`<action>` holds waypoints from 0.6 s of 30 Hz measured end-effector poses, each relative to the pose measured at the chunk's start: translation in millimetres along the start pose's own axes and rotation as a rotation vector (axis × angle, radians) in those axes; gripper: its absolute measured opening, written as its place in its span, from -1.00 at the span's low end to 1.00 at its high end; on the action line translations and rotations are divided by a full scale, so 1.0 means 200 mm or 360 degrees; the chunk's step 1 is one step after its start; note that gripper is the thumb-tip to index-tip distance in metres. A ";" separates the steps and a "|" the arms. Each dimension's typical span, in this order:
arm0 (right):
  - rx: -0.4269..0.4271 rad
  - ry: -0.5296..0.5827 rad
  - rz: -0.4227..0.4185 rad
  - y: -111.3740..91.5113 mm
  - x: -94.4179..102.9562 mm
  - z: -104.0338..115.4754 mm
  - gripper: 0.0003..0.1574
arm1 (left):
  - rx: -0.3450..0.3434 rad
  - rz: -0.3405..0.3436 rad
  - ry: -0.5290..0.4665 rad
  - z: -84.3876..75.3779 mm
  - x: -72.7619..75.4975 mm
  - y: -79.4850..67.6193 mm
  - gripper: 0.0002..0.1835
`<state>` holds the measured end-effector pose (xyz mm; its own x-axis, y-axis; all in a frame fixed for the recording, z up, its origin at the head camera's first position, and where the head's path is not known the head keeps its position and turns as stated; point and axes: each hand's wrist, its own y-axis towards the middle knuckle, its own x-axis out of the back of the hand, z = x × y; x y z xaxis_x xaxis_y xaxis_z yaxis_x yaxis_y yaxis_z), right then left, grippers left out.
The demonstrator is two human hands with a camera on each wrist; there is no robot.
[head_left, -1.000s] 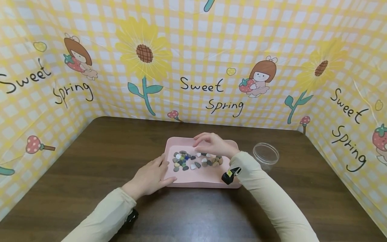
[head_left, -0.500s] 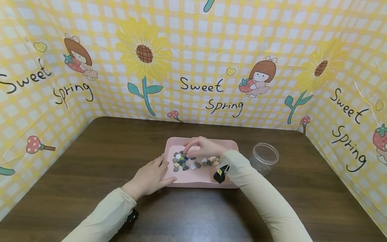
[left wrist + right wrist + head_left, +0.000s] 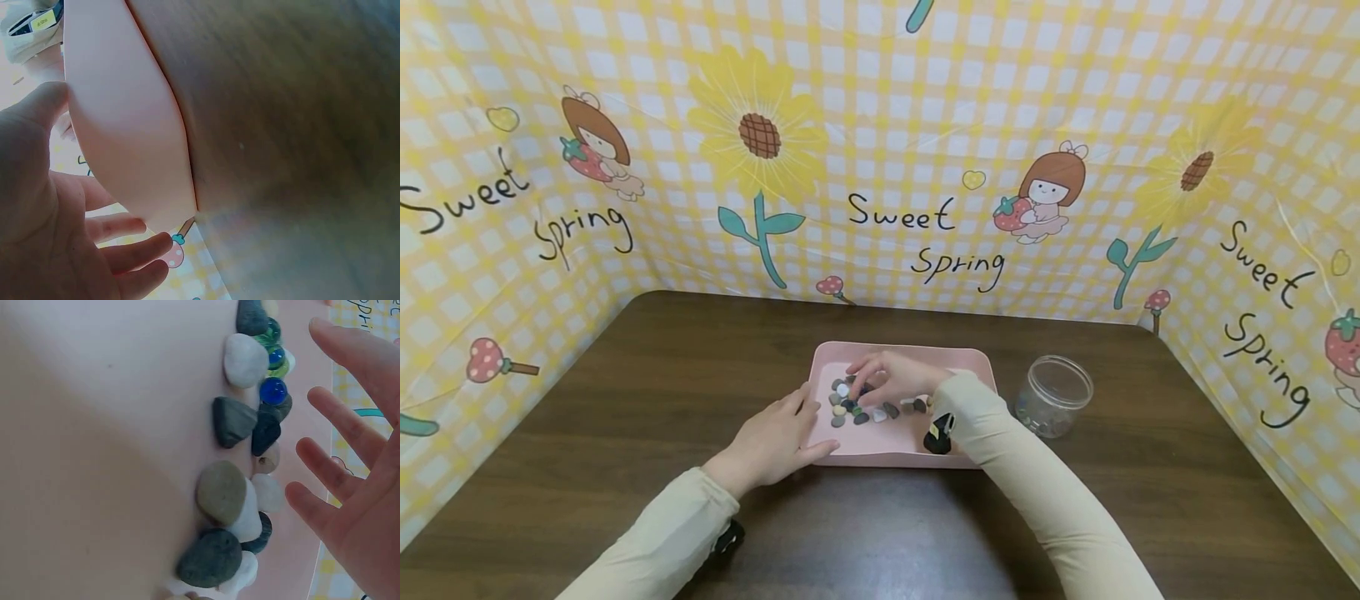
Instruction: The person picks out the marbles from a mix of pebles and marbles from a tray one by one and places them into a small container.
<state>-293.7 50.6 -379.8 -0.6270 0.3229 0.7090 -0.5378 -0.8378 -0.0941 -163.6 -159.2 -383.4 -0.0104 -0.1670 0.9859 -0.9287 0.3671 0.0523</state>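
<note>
A shallow pink tray point(image 3: 887, 446) holds a spread of grey, white and brown pebbles point(image 3: 222, 490). Among them lie glass marbles, one a clear blue marble point(image 3: 273, 391), others greenish. My left hand point(image 3: 771, 437) rests at the tray's left side, thumb over the near corner; in the left wrist view its fingers are spread along the tray's outer wall point(image 3: 128, 125). Over the left group of pebbles reaches my right hand point(image 3: 895, 377), fingers pointing left and down. The right wrist view shows those fingers spread apart beside the marbles, with nothing between them.
A clear open jar point(image 3: 1055, 396) stands on the dark wooden table point(image 3: 880, 533), just right of the tray. Behind and at both sides hangs a yellow checked cloth point(image 3: 880, 125) with flower prints.
My right hand has moved left across the tray, from the middle pebbles to the marbles in the left group. The jar, partly covered by the sleeve before, now shows fully. My left hand stays put.
</note>
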 end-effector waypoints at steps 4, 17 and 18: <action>0.0013 -0.0085 0.0026 0.02 -0.01 0.00 -0.84 | -0.0006 -0.0009 0.0007 0.00 0.00 0.00 -0.23; -0.0016 -0.0223 0.0065 0.03 -0.03 0.00 -0.83 | -0.0003 0.0005 0.0012 0.00 0.00 0.00 -0.23; -0.0025 -0.0226 0.0064 0.03 -0.03 0.00 -0.84 | -0.0002 0.0005 0.0012 0.00 0.00 0.00 -0.23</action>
<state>-293.4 43.2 -385.1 -0.5627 0.2224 0.7962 -0.5232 -0.8415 -0.1347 -163.5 -159.2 -383.9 -0.0105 -0.1589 0.9872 -0.9281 0.3690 0.0495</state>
